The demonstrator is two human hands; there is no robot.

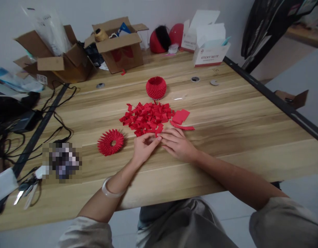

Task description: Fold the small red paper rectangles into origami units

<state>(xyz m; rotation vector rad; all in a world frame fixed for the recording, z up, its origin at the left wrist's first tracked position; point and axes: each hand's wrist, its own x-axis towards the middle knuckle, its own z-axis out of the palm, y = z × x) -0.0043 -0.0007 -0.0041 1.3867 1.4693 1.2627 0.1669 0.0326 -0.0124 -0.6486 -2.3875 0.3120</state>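
Observation:
My left hand (145,148) and my right hand (180,144) meet at the near edge of a pile of folded red paper pieces (148,115). Between their fingertips they pinch a small red paper piece (159,131). Left of my left hand lies a flat, spiky ring of red folded paper (110,142) with a hole in its middle. Beyond the pile stands a round red bowl made of folded paper pieces (156,88). Flat red paper sheets (181,116) and a narrow red strip (183,127) lie just past my right hand.
Open cardboard boxes (126,51) stand at the back left, white sticky note boxes (210,55) at the back right. Black cables (58,127) run along the left side. Keys (32,187) lie near the front left. A dark rail (272,96) edges the wooden table (238,137) on the right.

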